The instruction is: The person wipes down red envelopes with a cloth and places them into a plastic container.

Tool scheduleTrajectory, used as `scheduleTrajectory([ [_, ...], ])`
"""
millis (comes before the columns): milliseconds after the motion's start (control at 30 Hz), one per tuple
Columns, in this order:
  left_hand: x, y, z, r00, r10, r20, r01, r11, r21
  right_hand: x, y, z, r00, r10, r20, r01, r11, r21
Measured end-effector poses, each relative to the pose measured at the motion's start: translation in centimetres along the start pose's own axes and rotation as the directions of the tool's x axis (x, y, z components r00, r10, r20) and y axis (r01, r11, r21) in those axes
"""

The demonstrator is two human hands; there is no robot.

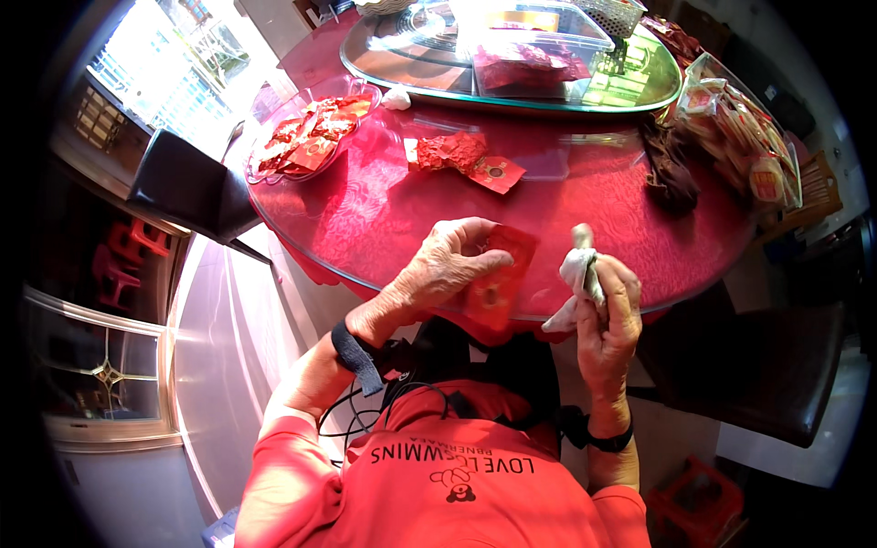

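Over the table's near edge, my left hand (448,260) pinches a flat red packet (498,288) between thumb and fingers. The packet hangs upright and is slightly blurred. To its right, my right hand (614,315) is closed on a crumpled white cloth (577,274), one finger pointing up beside it. Cloth and packet are apart. Beyond my hands, a crinkled red foil packet (452,151) lies on the table with a flat red packet (498,173) at its right end.
A clear bowl (251,164) of red packets stands on the red table (356,228) at the left. Behind is a glass turntable (411,87) with a plastic box (548,89). At right lie a dark cloth (671,173) and a clear container (797,178) of packets. Dark chairs (187,187) flank the table.
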State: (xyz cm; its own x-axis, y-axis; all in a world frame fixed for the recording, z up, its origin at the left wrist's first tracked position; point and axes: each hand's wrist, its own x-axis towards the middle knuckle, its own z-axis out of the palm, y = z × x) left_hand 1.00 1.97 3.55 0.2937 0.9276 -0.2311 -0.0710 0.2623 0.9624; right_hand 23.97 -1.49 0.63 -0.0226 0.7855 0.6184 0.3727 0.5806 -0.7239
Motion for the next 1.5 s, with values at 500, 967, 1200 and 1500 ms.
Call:
scheduleTrajectory([
  [500,0.6,-0.7,-0.3,0.999,-0.047,-0.007,0.047,0.966,0.254,2.0,0.6,2.3,0.902,-0.212,0.376,0.326,0.906,-0.271],
  [967,0.9,-0.6,-0.9,0.994,-0.062,0.093,0.040,0.973,0.225,2.5,0.9,4.6,0.919,-0.190,0.345,0.306,0.896,-0.322],
  [1200,0.3,-0.1,-0.1,0.998,-0.045,0.033,0.038,0.982,0.186,2.9,0.6,0.9,0.862,-0.242,0.446,0.379,0.891,-0.251],
  [1500,-0.4,0.6,-0.8,0.784,0.620,0.028,-0.414,0.489,0.768,0.7,1.6,-2.3,0.986,-0.040,0.159,0.088,0.950,-0.301],
])
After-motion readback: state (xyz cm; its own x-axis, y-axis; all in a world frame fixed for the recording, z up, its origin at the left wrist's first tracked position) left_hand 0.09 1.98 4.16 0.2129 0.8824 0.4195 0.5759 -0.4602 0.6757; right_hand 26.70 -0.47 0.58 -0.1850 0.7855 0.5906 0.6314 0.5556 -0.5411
